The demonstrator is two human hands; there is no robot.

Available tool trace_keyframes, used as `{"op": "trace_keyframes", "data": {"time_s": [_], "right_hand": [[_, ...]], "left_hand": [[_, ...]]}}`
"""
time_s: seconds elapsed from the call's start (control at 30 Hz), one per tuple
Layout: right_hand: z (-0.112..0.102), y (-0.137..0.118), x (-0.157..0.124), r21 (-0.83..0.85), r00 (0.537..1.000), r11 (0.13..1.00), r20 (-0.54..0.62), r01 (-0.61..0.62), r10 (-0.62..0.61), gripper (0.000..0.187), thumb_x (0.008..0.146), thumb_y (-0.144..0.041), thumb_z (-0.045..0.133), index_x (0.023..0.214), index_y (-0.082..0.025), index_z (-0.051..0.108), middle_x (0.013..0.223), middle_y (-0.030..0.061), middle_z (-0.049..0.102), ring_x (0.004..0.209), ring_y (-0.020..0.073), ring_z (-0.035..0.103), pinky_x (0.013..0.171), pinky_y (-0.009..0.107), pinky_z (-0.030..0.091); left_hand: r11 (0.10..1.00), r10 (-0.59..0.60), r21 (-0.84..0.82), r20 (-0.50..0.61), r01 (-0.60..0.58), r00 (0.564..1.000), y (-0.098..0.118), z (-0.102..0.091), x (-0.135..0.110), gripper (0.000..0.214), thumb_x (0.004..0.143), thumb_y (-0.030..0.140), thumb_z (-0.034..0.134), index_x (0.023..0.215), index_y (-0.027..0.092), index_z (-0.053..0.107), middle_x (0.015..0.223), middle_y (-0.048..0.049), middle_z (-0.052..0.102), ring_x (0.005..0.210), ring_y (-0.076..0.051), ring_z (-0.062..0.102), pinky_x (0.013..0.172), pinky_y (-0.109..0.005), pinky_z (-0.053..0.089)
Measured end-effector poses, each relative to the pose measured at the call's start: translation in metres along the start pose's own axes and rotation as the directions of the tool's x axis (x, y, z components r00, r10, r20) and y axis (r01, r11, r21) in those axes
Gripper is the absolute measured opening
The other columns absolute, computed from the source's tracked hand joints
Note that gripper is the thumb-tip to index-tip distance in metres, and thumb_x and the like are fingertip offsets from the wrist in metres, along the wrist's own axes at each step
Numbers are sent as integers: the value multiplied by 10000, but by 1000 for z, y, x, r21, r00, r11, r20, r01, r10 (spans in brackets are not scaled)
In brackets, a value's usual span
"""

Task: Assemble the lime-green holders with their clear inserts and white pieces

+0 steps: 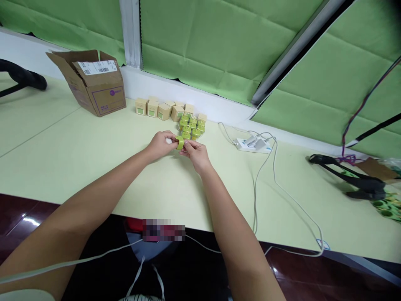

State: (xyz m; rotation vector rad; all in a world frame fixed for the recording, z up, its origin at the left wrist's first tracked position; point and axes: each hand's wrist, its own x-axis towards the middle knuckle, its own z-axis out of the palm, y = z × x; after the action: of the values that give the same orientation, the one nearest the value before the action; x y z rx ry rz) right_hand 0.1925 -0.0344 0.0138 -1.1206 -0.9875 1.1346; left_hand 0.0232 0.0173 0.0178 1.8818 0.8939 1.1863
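Above the table, my left hand (160, 145) and my right hand (197, 155) meet on a small yellow-green cap-like piece (179, 142) with a curved band. The fingers of both hands are closed on its two sides. A whitish bit shows by my left fingertips; what it belongs to is hidden. Just beyond the hands stands a cluster of small clear containers with green lids (191, 126), some with loops on top. Behind and left of them is a row of small tan boxes (163, 111) with green labels.
An open cardboard box (108, 94) stands at the back left. To the right lies a white power strip (253, 144) with plugs, and its white cable (294, 200) loops toward the front edge. Black stands (354, 177) and green parts (388, 207) are at the far right.
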Motion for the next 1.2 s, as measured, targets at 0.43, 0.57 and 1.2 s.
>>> {"op": "trace_keyframes", "data": {"time_s": [0.43,0.57,1.2], "right_hand": [[5,-5,-6,109,999,994,-50,3,2,328,664,-384,974,787,-192,738,667,-43,703,662,107,661,688,251,632],[5,-7,-5,126,999,992,-49,12,-6,326,654,-385,974,788,-194,746,677,-44,702,664,105,653,687,256,627],[43,-72,-150,-193,944,973,324,130,-62,197,984,-446,636,885,-315,745,854,-14,767,829,176,737,776,317,632]], "left_hand": [[987,-130,-95,6,130,991,9,-5,0,179,690,328,731,678,156,686,652,29,608,671,-114,520,690,-251,434],[984,-140,-109,12,140,990,8,-4,0,192,704,343,732,696,155,691,672,25,615,650,-103,502,654,-242,420],[812,-358,-475,56,340,932,4,6,4,147,684,266,810,746,171,718,553,13,585,502,-81,494,508,-223,381]]}}
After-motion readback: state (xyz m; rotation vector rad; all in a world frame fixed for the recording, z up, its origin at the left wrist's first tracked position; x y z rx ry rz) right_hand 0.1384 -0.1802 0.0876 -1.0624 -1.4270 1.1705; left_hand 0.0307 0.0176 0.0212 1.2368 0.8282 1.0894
